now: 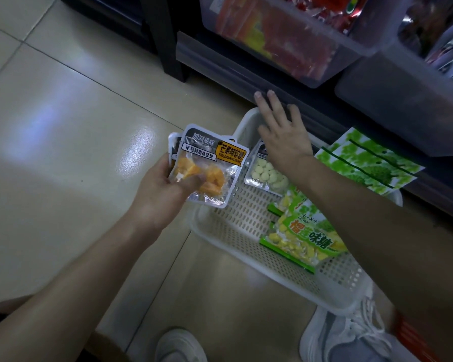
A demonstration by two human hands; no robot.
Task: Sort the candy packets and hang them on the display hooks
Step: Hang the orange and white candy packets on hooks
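Gripping mango packets [209,163] in left hand [164,192]; right hand [283,138] fingers [275,105] spread above basket [242,222] on glossy tile floor [63,126].

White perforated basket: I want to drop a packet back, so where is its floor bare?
Floor of the white perforated plastic basket is bare on its left, bordered by the clear packet of pale candies and the green-yellow durian candy bags. Its right is crowded.

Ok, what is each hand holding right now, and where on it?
Left hand pinches a stack of mango candy packets at their lower end, thumb on front. Right hand holds nothing.
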